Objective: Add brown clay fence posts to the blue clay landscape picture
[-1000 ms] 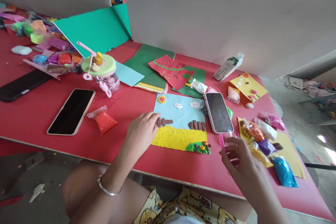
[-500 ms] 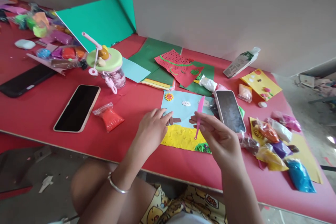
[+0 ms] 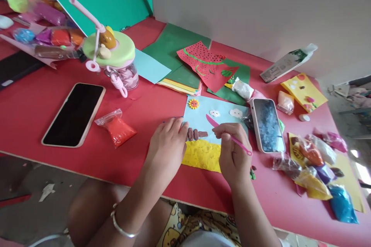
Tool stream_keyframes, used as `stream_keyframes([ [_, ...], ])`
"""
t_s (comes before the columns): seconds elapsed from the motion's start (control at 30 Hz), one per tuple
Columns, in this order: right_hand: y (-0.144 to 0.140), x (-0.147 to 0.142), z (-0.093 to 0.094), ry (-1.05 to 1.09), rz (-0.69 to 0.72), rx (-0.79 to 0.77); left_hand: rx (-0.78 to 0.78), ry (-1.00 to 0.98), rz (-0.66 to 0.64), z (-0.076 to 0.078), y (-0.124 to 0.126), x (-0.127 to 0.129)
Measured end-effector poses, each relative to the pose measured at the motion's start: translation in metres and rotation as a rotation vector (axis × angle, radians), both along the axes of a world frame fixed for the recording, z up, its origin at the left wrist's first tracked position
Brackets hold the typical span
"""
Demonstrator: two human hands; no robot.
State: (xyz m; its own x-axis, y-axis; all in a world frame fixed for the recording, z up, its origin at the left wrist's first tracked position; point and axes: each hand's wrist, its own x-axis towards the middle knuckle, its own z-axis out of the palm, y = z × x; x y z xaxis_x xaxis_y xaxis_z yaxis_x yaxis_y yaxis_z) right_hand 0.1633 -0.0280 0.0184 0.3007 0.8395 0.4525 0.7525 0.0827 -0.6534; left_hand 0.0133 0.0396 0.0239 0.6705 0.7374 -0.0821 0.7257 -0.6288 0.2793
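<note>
A light blue card [image 3: 203, 119] lies on the red table [image 3: 150, 104], with a clay sun, two white clay clouds, brown clay fence posts [image 3: 194, 134] and a yellow clay strip [image 3: 201, 156] on it. My left hand [image 3: 168, 148] rests on the card's left edge, fingertips beside the brown posts. My right hand [image 3: 232, 152] grips a pink plastic clay tool [image 3: 224, 133] like a pen, its blade pointing up-left over the card. The hand hides the card's lower right corner.
A white phone [image 3: 267, 124] lies just right of the card, a second phone [image 3: 74, 114] at left. A red clay bag [image 3: 117, 129], a green-lidded jar [image 3: 111, 56], stacked coloured papers [image 3: 179, 65] and several clay bags [image 3: 315, 164] at right surround the work.
My right hand came from the bags at right, raised the pink tool over the card, then lowered it into a pen grip. The view moved closer; my left hand stayed on the card.
</note>
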Motion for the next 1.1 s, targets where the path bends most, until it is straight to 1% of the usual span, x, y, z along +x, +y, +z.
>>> stream_keyframes([
  [0.17,0.001,-0.002,-0.006,-0.03,-0.008,-0.171,0.023,-0.012,0.002,-0.008,-0.002,0.0],
  [0.37,0.001,-0.003,-0.011,-0.121,0.02,-0.273,0.059,-0.042,0.036,-0.01,-0.004,0.0],
  [0.6,0.004,-0.005,-0.013,-0.125,0.026,-0.322,0.078,-0.085,0.032,-0.007,-0.007,0.0],
  [0.87,0.005,-0.004,-0.014,-0.138,0.055,-0.307,0.1,-0.087,0.04,-0.006,-0.008,0.001],
  [1.1,0.004,-0.003,-0.013,-0.148,0.066,-0.298,0.108,-0.104,0.036,-0.008,-0.008,0.0],
])
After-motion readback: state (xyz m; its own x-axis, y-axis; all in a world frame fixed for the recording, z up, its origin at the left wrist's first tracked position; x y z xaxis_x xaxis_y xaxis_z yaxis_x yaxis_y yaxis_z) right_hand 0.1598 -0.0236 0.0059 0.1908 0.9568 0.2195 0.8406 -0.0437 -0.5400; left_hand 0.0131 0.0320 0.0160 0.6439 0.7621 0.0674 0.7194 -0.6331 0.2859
